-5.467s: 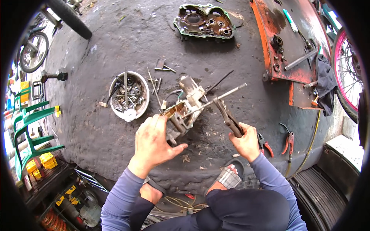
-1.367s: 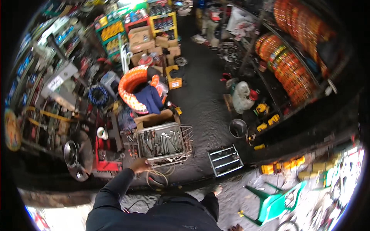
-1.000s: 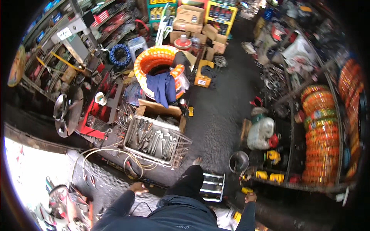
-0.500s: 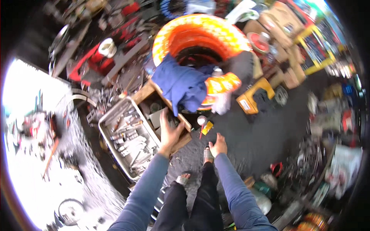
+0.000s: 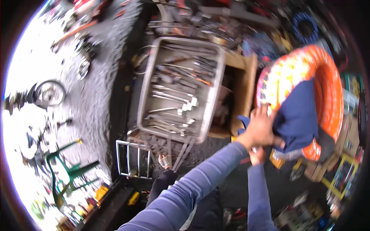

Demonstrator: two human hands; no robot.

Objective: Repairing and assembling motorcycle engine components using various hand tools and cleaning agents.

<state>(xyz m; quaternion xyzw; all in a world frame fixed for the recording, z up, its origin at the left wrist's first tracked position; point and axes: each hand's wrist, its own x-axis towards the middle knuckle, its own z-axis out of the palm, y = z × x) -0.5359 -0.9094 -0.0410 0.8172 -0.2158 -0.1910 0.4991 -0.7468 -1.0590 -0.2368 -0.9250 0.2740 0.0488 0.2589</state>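
Observation:
My left hand [image 5: 260,129] reaches across to the right with fingers spread, on or just over a dark blue cloth [image 5: 295,115] draped against orange wrapped tyres [image 5: 327,84]. My right hand [image 5: 257,155] is just below it near the cloth's lower edge, its fingers mostly hidden and blurred. To the left of both hands sits a metal tray [image 5: 212,111] of wrenches and other long hand tools, beside an open cardboard box [image 5: 243,96].
A metal rack frame [image 5: 127,158] stands near my feet. Outside to the left are a green plastic chair [image 5: 71,169] and a wheel [image 5: 52,93]. Cartons [image 5: 347,133] and a yellow shelf unit [image 5: 342,175] are at the right. Cluttered parts line the top.
Earlier I crouched over an engine case with a tool in my right hand. I have since moved inside and turned, and both hands have come up to the blue cloth.

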